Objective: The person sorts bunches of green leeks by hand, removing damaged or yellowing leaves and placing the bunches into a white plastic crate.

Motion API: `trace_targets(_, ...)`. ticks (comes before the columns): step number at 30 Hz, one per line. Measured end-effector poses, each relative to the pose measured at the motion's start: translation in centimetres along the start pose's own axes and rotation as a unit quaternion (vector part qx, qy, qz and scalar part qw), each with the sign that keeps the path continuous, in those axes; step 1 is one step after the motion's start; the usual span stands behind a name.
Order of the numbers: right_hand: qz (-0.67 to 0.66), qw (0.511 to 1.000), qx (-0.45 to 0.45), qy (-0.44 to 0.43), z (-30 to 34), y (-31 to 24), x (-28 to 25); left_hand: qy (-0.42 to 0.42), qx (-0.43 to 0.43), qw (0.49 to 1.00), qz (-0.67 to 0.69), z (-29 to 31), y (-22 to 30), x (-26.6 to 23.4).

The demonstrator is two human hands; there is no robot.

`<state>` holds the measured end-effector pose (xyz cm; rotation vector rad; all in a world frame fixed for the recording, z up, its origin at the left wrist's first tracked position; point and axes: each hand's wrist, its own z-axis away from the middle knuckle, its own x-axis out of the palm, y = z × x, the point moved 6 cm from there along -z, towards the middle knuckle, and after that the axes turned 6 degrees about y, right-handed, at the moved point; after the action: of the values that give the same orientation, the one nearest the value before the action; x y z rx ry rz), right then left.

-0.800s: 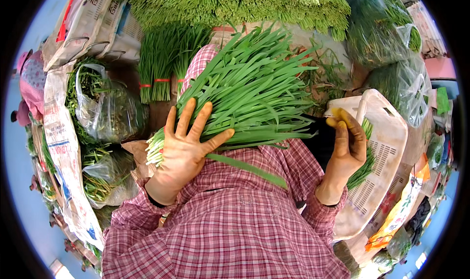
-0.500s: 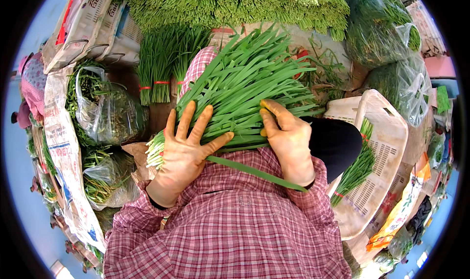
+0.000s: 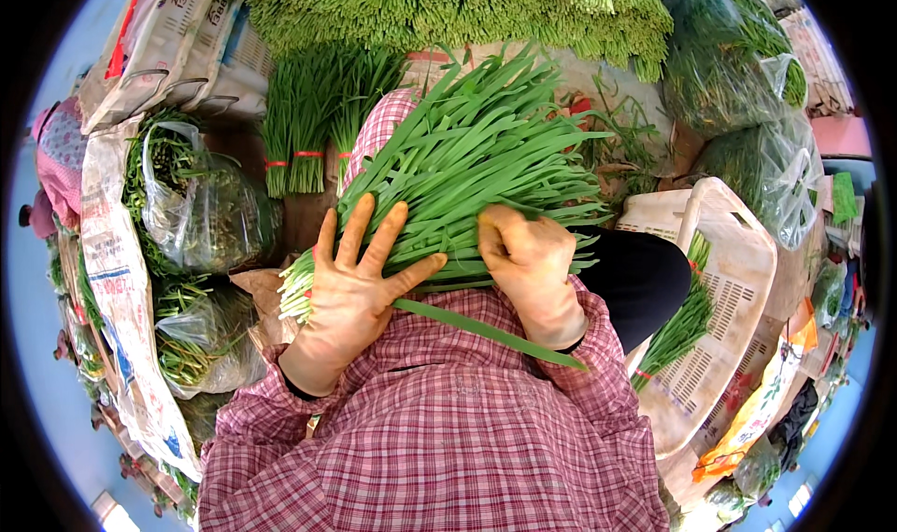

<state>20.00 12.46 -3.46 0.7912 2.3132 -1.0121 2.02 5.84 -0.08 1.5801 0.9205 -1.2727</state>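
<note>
Head view: the left hand (image 3: 350,294) is lying open, fingers spread flat over the pale stem end of a big loose bunch of long flat green chive leaves (image 3: 467,172) on the person's lap, while the right hand (image 3: 531,266) is curling closed over the bunch's middle, beside a white slotted plastic basket (image 3: 724,308).

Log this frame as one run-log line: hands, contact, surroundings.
left hand: flat on chive bunch, fingers spread | right hand: gripping bunch | white basket at right | bagged greens at left
</note>
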Motion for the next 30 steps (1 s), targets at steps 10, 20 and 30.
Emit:
trace_targets(10,-0.127,0.923,0.347,0.107,-1.3,10.2,-9.5,0.024,0.009,1.0,0.005,0.1,0.4,0.0)
trace_targets(20,-0.298,0.802,0.491,-0.164,1.9,3.9,-3.5,0.01,0.014,1.0,-0.007,-0.2,0.9,-0.6)
trace_targets(30,-0.479,0.703,0.471,0.232,1.4,11.0,-8.0,0.058,0.05,0.996,0.034,0.8,-0.3,-0.8)
